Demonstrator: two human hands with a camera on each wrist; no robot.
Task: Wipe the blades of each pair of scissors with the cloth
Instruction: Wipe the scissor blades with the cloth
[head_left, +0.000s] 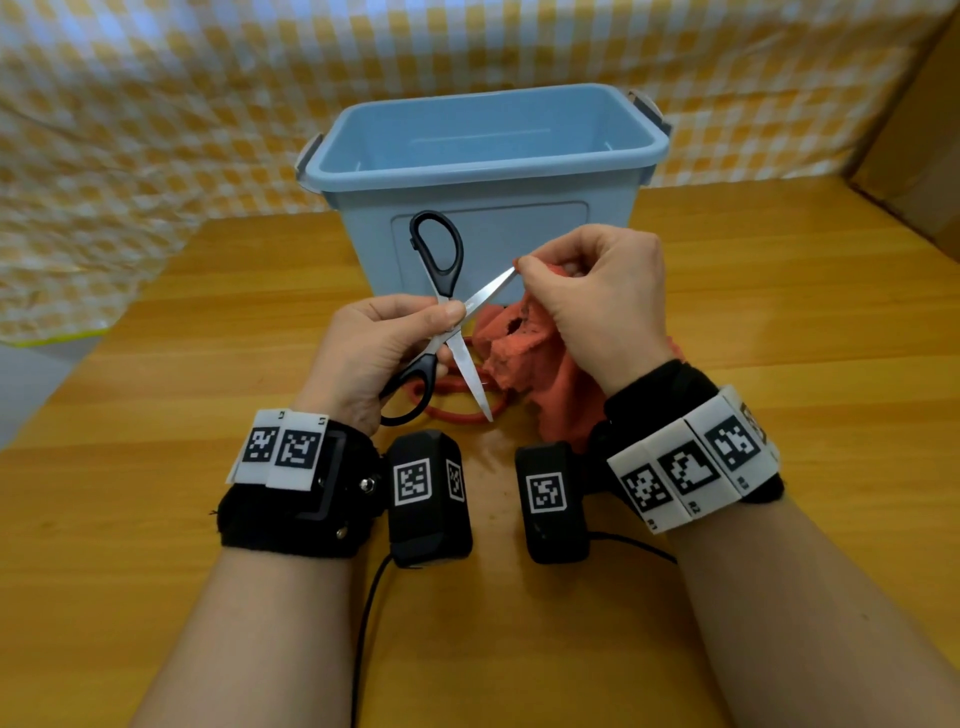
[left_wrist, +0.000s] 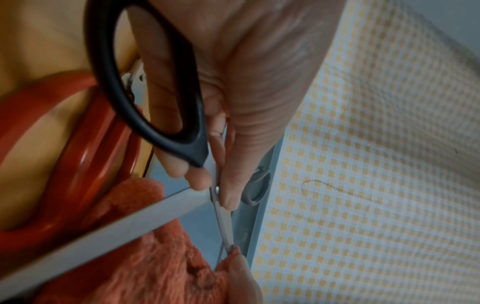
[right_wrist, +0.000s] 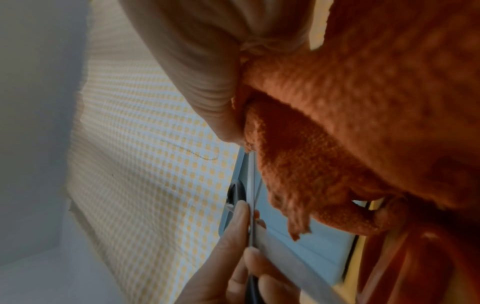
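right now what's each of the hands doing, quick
Left hand: grips the black-handled scissors near the pivot, blades spread open.
Right hand: pinches the red cloth around the tip of one blade.

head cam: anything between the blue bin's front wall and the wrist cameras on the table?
Yes. In the head view, between the blue bin and the wrist cameras lie the open black scissors, the red cloth, and red-handled scissors on the table.
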